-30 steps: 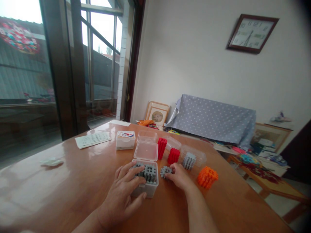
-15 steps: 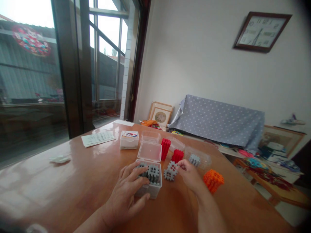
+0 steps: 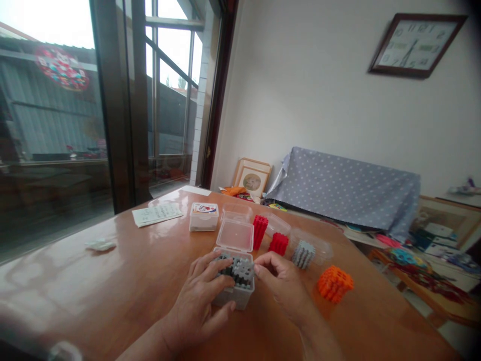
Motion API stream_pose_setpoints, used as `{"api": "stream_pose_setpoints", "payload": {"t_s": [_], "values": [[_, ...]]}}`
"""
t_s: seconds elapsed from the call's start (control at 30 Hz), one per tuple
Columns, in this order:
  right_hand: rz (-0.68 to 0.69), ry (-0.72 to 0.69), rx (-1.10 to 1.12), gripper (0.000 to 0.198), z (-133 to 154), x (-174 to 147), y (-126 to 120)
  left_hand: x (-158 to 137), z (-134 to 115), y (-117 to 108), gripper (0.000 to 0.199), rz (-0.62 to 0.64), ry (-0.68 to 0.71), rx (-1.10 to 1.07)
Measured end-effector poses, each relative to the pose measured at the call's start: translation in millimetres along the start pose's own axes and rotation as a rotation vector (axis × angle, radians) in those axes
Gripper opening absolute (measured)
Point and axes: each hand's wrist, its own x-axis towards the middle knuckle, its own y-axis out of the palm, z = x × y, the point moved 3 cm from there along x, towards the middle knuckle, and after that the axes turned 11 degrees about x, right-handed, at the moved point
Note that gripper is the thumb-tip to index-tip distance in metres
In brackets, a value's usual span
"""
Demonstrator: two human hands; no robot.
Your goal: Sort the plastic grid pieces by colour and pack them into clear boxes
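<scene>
A clear plastic box (image 3: pixel 237 300) stands near the middle of the table with its lid (image 3: pixel 236 235) tipped back. Dark and light grey interlocking blocks fill it. My left hand (image 3: pixel 205 283) lies over the box's left side, fingers spread across the opening and thumb apart by the front wall. At the right rim, my right hand (image 3: pixel 276 276) pinches the edge of a light grey window-patterned block (image 3: pixel 244 268), which sits over the other blocks; the fingertips partly hide their hold. A grey block stack (image 3: pixel 303 254) stands to the right of that hand.
Two red block stacks (image 3: pixel 278 243) stand behind the right hand, and an orange stack (image 3: pixel 335 284) is at the right. Behind are clear containers (image 3: pixel 319 244) and a closed white box (image 3: pixel 204 218). Paper sheets (image 3: pixel 156 214) and a crumpled wrapper (image 3: pixel 100 244) lie left.
My right hand has moved left, bringing grey blocks from the table beside the box to its right rim. My left hand stays on the box. The view has shifted slightly.
</scene>
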Motion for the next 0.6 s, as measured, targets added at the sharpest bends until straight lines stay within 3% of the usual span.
{"api": "stream_pose_setpoints", "payload": {"t_s": [0.6], "values": [[0.093,-0.135,-0.367,0.013,-6.0,-0.3,10.8,-2.1,2.9,4.1,0.027,0.038,-0.001,0.01]]}}
